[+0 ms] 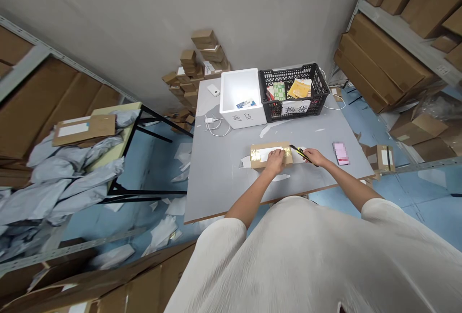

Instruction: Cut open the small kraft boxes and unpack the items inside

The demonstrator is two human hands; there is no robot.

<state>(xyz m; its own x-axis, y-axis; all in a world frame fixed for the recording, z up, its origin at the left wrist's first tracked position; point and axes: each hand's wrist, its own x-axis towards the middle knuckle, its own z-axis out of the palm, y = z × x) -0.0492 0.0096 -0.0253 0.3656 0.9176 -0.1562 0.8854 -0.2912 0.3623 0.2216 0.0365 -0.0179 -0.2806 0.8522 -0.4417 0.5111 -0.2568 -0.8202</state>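
A small cardboard box [257,163] with a white label and shiny clear tape at its ends lies lengthwise near the front of the grey table [216,168]. My left hand [276,160] grips it from above, right of its middle, with the fingers bent over the label. In my right hand [313,157] is a black and yellow utility knife [300,152], held by its handle. The knife's tip points left, by the box's taped right end; whether it touches the tape I cannot tell.
A white bin [240,79] and a black crate [269,111] with colourful packets stand at the table's back. A pink-screened phone [340,153] lies right; a white cable [220,134] and white device [213,90] lie left. Shelves of cartons [382,58] flank the table.
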